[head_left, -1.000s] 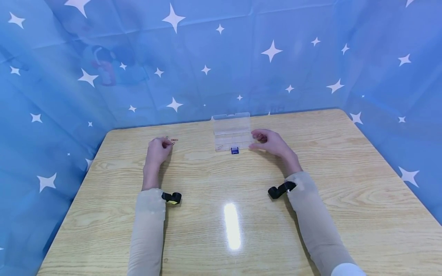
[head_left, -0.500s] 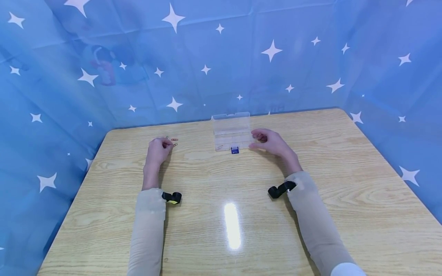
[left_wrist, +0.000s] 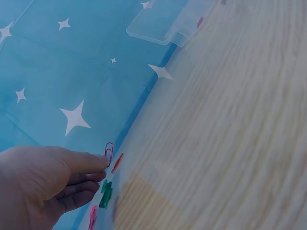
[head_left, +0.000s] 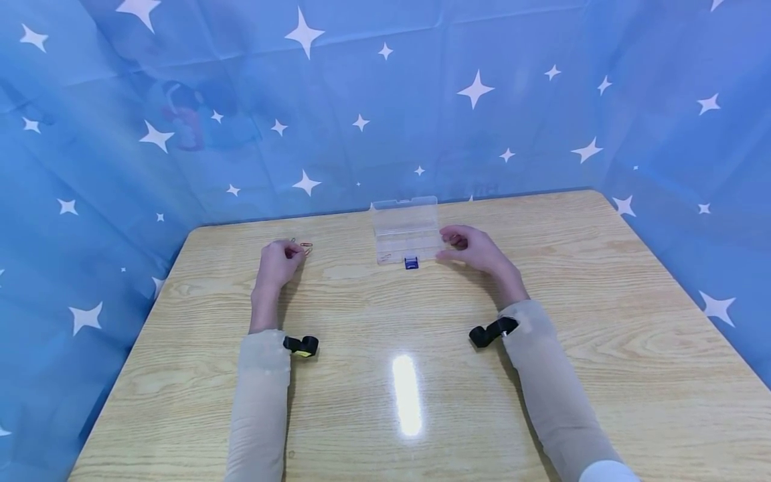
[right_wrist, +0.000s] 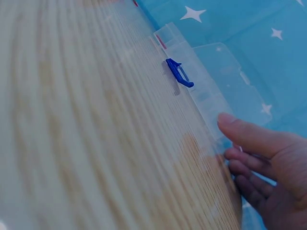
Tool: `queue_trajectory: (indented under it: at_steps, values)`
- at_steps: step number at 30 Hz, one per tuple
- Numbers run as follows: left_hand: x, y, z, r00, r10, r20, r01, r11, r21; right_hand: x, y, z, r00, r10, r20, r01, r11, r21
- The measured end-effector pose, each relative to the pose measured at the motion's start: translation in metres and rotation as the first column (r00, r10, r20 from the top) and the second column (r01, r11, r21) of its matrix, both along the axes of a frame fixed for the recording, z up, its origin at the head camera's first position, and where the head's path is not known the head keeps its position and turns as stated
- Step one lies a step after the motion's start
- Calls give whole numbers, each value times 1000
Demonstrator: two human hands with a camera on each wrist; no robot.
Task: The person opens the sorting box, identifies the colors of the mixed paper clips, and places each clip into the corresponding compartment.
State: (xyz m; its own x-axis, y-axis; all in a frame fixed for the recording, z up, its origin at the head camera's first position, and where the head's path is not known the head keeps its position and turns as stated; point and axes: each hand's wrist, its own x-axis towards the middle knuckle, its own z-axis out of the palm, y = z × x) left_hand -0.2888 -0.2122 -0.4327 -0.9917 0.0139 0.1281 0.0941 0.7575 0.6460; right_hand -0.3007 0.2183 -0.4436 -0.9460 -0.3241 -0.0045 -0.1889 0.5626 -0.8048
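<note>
Head view: left hand (head_left: 276, 262) low on the wooden table (head_left: 421, 375), left of the clear box (head_left: 405, 231), fingers curled, tips together on something tiny. A few paper clips (head_left: 305, 246) just past the fingertips, too small here to count. Right hand (head_left: 472, 248) just right of the clear box, fingers loosely bent, thumb tip near or touching the box's side; hard to tell which. Box lid up, blue latch (head_left: 411, 262) on the near side.

Left wrist view: pink paper clip (left_wrist: 109, 153) pinched at one end between thumb and finger, standing up. Likely very light, thin, stiff wire, a bit slippery, easy to drop; best taken with fingertips only, across the flat loops. Left of the clear box (left_wrist: 165, 24), more clips on the table under the hand: a red clip (left_wrist: 117, 163), a green clip (left_wrist: 105, 193), another pink clip (left_wrist: 92, 216).

Right wrist view: right hand (right_wrist: 268, 167) half open, fingers gently bent, holding nothing. Thumb (right_wrist: 244, 134) by the edge of the clear box (right_wrist: 211, 81), beyond the blue latch (right_wrist: 179, 73). Box probably light, hard plastic, smooth, easy to slide; best steadied at its side.
</note>
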Motion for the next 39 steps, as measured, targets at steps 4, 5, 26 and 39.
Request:
queue_trajectory:
  at_steps: [4, 5, 26, 39]
  values:
    - [2, 3, 3, 1000, -9, -13, 10, 999, 31, 1, 0, 0, 1000, -3, 3, 3, 1000, 3]
    - [3, 5, 5, 1000, -13, -14, 13, 999, 40, 1, 0, 0, 1000, -3, 3, 3, 1000, 3]
    - [8, 38, 32, 992, -100, -81, 107, 991, 83, 3, 0, 2, 1000, -2, 3, 2, 1000, 3]
    - [8, 61, 43, 978, -160, -131, 174, 979, 103, 2, -1, 1, 1000, 3, -5, -3, 1000, 4]
